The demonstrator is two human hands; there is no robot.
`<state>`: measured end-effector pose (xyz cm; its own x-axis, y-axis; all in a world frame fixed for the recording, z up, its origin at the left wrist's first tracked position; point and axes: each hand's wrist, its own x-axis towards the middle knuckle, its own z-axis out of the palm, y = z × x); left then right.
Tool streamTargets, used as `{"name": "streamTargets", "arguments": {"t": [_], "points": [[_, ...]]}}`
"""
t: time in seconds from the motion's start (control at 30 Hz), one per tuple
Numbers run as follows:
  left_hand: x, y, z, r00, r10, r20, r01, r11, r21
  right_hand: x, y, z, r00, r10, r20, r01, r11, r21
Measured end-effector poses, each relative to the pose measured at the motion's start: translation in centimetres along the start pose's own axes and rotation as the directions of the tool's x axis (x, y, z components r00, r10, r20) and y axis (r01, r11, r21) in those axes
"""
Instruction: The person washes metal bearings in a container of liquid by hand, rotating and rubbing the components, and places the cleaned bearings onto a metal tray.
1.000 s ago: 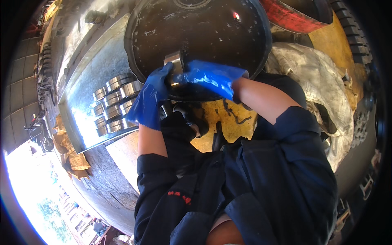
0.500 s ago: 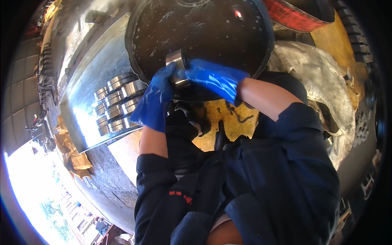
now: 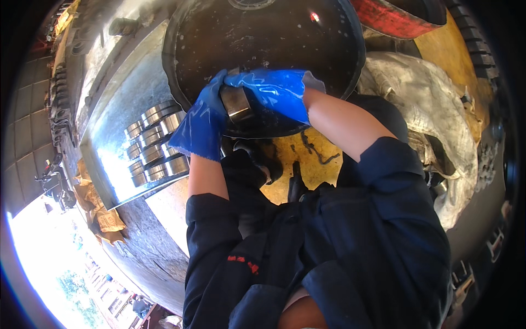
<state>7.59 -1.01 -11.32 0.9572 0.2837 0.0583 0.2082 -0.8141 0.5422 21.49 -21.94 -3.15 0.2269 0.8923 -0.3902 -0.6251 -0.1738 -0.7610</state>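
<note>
Both my hands wear long blue rubber gloves and meet on a shiny metal ring [image 3: 236, 103], which looks like a bearing ring, at the near side of a round dark basin [image 3: 274, 46]. My left hand [image 3: 212, 98] is closed on the ring's left side. From the right, my right hand [image 3: 255, 82] reaches across its upper part, fingers closed round it; the fingertips are partly hidden. To the left, several similar metal rings [image 3: 155, 131] stand in rows on a metal tray [image 3: 112, 153].
A red container [image 3: 392, 19] stands at the far right. Pale crumpled cloth [image 3: 422, 93] lies right of the basin. Yellow, stained floor [image 3: 287, 153] shows between my legs. Torn brown paper [image 3: 105, 214] hangs beside the tray. Another person [image 3: 139, 306] appears far off at the lower left.
The ring has turned and tilted in my hands, its broad outer face now showing below the gloves. My right hand has moved slightly left and up over it.
</note>
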Motion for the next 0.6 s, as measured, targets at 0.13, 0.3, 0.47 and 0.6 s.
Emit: {"name": "streamTargets", "arguments": {"t": [0.13,0.3,0.47,0.6], "points": [[0.7,-4.3,3.0,0.976,-0.215,0.036,0.208,0.867,-0.453,0.6,-0.8,0.6,0.999,0.039,-0.035,-0.044,0.988,-0.15],[-2.0,2.9,-1.5,0.819,-0.514,0.255,0.569,0.671,-0.477,0.8,2.7,-0.1,0.988,-0.026,0.149,0.044,0.992,-0.118],[-4.9,7.9,-2.0,0.82,-0.387,0.421,0.57,0.492,-0.658,2.6,9.5,-1.9,0.993,-0.097,0.06,0.087,0.313,-0.946],[-4.2,6.9,-2.5,0.74,-0.527,0.417,0.659,0.446,-0.605,2.7,8.2,-2.4,0.982,-0.137,0.133,0.19,0.793,-0.579]]}}
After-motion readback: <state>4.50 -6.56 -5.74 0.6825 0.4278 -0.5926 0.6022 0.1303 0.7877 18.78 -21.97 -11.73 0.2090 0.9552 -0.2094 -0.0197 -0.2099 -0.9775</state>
